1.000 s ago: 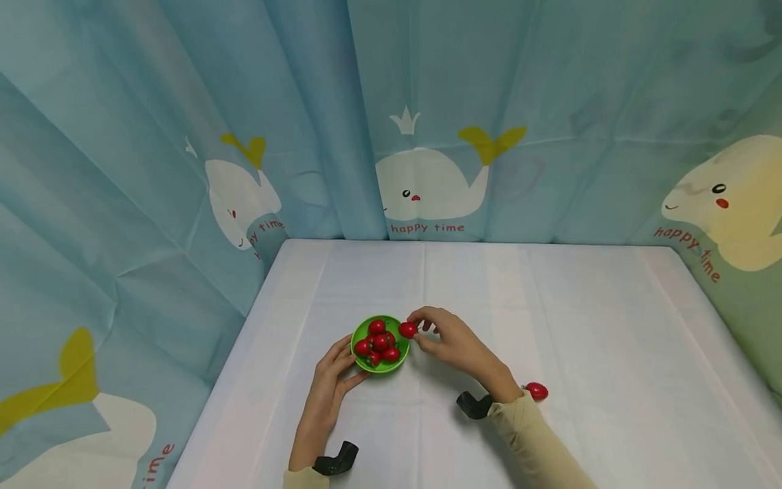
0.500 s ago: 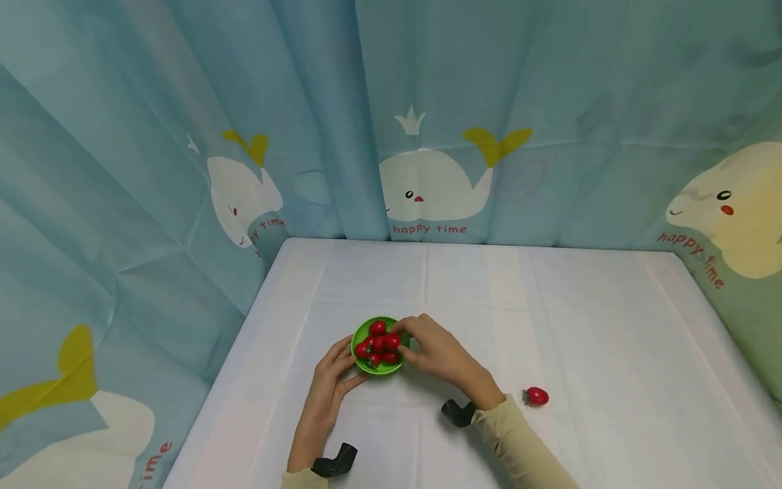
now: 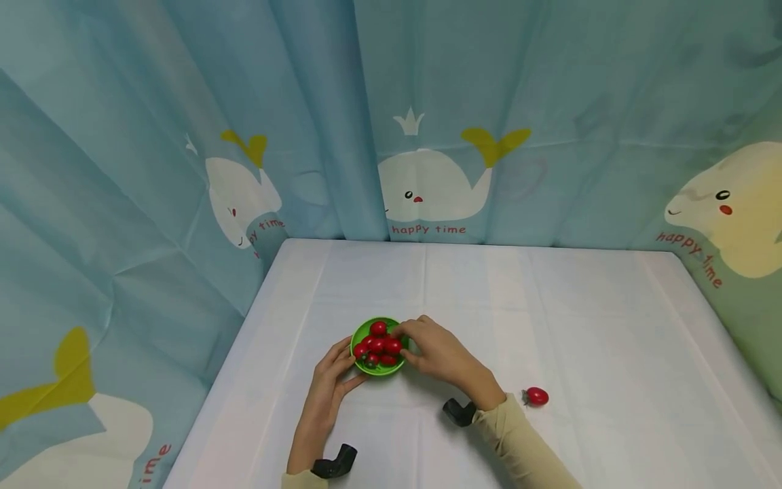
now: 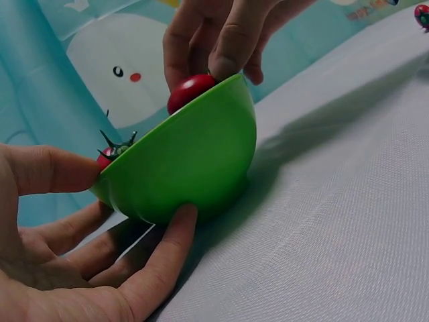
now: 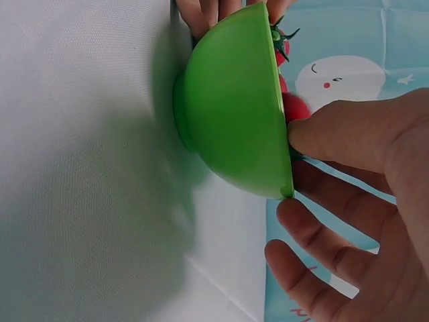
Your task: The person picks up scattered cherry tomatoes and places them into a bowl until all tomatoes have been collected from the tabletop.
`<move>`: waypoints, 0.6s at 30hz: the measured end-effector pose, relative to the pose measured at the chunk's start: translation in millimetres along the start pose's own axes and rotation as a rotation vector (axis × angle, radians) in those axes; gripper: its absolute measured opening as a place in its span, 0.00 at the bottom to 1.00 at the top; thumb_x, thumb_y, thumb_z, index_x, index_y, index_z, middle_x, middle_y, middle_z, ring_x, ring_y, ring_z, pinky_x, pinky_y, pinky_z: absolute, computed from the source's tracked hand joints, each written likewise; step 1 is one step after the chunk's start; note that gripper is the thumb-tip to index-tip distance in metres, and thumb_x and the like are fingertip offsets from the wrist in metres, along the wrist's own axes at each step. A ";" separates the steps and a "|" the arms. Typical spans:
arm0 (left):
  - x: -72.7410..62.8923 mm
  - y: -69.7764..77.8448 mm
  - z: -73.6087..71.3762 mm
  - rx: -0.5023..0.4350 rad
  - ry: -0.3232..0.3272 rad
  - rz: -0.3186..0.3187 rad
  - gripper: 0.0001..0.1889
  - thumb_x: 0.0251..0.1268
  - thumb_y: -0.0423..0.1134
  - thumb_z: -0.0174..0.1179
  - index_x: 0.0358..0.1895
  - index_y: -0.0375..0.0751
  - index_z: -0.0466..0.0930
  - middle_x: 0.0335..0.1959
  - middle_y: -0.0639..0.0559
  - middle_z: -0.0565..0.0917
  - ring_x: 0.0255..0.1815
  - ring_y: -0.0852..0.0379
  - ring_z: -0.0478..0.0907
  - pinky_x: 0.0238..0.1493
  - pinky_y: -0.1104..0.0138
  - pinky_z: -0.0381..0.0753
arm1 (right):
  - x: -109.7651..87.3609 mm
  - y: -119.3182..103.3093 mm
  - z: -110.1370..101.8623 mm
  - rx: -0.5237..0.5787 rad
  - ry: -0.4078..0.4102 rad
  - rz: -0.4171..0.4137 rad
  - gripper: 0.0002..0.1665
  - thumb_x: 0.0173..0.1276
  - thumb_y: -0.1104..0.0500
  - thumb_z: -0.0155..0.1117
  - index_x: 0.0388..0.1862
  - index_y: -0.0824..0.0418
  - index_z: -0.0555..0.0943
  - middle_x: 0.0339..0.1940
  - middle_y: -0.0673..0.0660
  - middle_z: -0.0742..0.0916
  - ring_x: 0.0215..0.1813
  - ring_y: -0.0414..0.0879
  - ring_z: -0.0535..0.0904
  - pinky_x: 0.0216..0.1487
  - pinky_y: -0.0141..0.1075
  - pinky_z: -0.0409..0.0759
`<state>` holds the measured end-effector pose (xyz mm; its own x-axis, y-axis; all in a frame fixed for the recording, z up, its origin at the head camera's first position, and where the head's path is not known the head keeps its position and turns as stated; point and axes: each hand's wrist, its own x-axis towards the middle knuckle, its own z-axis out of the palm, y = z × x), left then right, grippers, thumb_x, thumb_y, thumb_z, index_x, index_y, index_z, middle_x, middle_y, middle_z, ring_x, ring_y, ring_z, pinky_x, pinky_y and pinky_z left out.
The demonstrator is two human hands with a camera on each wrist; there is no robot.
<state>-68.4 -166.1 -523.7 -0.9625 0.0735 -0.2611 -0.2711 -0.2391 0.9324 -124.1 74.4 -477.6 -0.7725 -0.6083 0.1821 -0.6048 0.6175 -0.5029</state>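
Note:
A green bowl (image 3: 398,370) with several red cherry tomatoes (image 3: 378,329) in it stands on the table. My left hand (image 3: 330,375) holds the bowl from the left, its thumb low on the wall and its index fingertip at the rim, as the left wrist view shows. At the right side of the bowl, my right hand (image 3: 436,350) reaches over the rim. Its thumb and fingers pinch a cherry tomato (image 4: 191,93) just inside the rim. In the right wrist view the thumb lies against that tomato, while the outer fingers stay outside the bowl.
One more cherry tomato (image 3: 536,396) with a green stem lies on the white tablecloth (image 3: 586,326), right of the right forearm. Black wrist mounts (image 3: 335,460) sit on both wrists. Whale-print curtains (image 3: 427,68) hang behind and to the left of the table.
My right hand has moved left with a cherry tomato, from beside the rim to inside the bowl, and slightly lower. My left hand stays on the bowl.

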 end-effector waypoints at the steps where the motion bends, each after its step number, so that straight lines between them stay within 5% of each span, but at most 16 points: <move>1: 0.0 -0.2 -0.1 -0.001 0.000 0.000 0.27 0.81 0.38 0.52 0.79 0.40 0.65 0.80 0.39 0.66 0.78 0.44 0.67 0.63 0.54 0.86 | -0.3 -0.4 -0.5 0.000 -0.003 0.002 0.18 0.68 0.61 0.74 0.56 0.56 0.85 0.52 0.50 0.91 0.54 0.47 0.82 0.53 0.41 0.86; 10: 0.9 0.2 -0.6 -0.002 -0.006 0.010 0.27 0.81 0.38 0.52 0.79 0.40 0.64 0.81 0.39 0.64 0.80 0.41 0.65 0.64 0.55 0.86 | -5.8 -4.9 -5.7 0.010 -0.003 0.022 0.19 0.67 0.62 0.75 0.57 0.56 0.85 0.53 0.51 0.91 0.55 0.48 0.83 0.55 0.43 0.86; 18: 0.2 -0.6 -1.7 -0.011 -0.012 0.003 0.27 0.81 0.38 0.52 0.79 0.39 0.64 0.81 0.39 0.64 0.79 0.42 0.65 0.64 0.55 0.86 | -30.9 -10.2 -12.4 0.046 0.071 0.080 0.18 0.69 0.62 0.73 0.56 0.53 0.84 0.51 0.47 0.90 0.52 0.44 0.83 0.53 0.39 0.86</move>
<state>-68.5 -167.6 -524.8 -0.9633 0.0845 -0.2547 -0.2679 -0.2500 0.9304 -96.5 93.1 -467.6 -0.8309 -0.5199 0.1985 -0.5323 0.6385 -0.5559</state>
